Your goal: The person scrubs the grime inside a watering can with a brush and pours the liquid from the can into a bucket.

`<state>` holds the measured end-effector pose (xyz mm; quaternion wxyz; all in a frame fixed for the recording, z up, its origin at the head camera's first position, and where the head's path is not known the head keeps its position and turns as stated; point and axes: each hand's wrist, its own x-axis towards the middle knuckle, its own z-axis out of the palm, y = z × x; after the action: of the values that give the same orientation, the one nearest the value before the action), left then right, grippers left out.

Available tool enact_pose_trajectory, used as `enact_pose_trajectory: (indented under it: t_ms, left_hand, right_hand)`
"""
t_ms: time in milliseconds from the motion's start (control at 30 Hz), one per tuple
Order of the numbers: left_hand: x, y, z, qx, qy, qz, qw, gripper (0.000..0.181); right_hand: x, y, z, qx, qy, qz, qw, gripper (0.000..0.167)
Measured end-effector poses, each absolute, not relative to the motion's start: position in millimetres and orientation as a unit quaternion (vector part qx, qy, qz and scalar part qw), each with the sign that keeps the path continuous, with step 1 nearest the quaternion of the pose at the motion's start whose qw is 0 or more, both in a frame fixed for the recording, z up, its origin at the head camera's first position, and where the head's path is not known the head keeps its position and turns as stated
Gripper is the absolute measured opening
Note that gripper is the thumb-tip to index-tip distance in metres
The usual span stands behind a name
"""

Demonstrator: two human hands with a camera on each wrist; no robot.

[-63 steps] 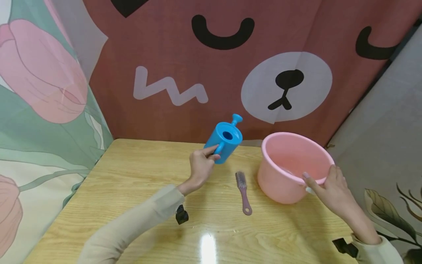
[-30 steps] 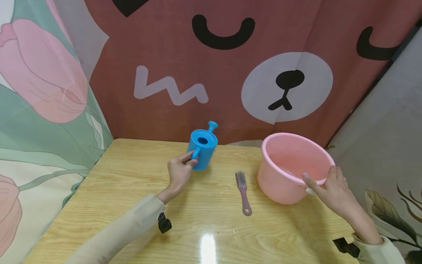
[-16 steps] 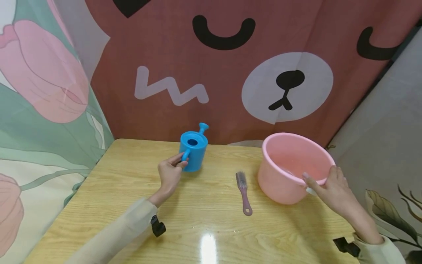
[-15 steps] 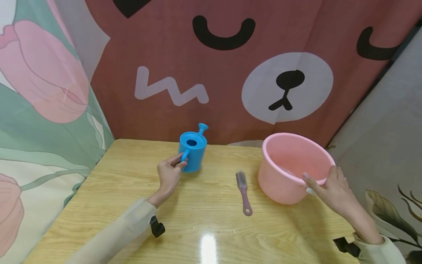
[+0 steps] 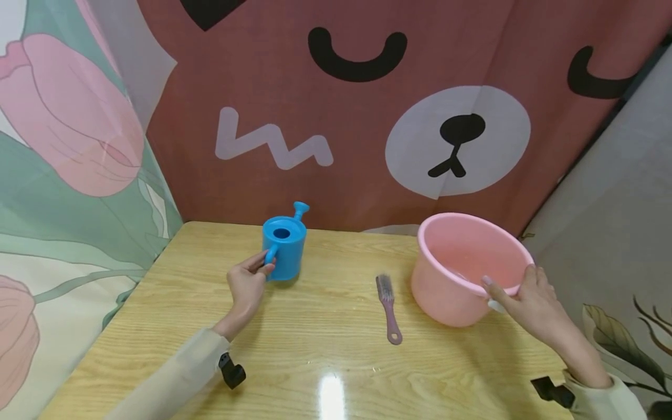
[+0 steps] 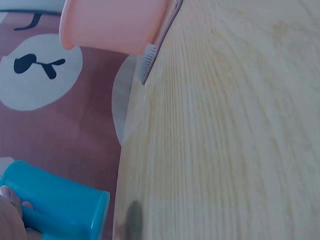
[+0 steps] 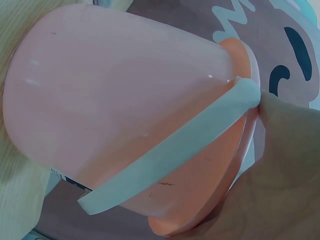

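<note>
My left hand [image 5: 247,286] pinches the handle of a blue watering can [image 5: 290,254], left of the table's middle. The can is upright, its spout toward the back curtain. In the left wrist view a gap shows between the can's base and the table, with a dark shadow [image 6: 134,220] close by. My right hand [image 5: 535,303] grips the near right rim of a pink bucket [image 5: 446,297], which stands on the table. A white bail handle [image 7: 170,150] hangs along the bucket's side in the right wrist view. What touches the rim's far side is partly hidden.
A purple brush [image 5: 389,312] lies between the can and the bucket, bristles pointing away. The wooden table [image 5: 315,326] ends at a brown bear-print curtain [image 5: 262,192]. Patterned curtains also hang at left and right.
My left hand has carried the watering can leftward and slightly nearer and lower, and the can has gone from tilted to upright. The right hand, bucket and brush stay in place.
</note>
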<state>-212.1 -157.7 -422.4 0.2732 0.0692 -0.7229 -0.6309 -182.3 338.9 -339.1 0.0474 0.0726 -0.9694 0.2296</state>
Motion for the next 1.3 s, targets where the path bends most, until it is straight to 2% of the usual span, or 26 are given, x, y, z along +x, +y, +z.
enact_pose_trajectory:
  t_ms: [667, 933, 1300]
  left_hand:
    - [-204, -197, -437, 0.105, -0.723, -0.606, 0.314, 0.028]
    - [-199, -208, -442, 0.114, -0.731, -0.602, 0.300, 0.028]
    - [-193, -222, -448, 0.068, -0.778, -0.546, 0.302, 0.028]
  right_hand:
    - [-184, 341, -336, 0.075, -0.972, 0.221, 0.017, 0.098]
    - [-183, 341, -334, 0.078, -0.970, 0.229, 0.012, 0.097]
    - [-185, 342, -337, 0.078, -0.970, 0.230, 0.010, 0.098]
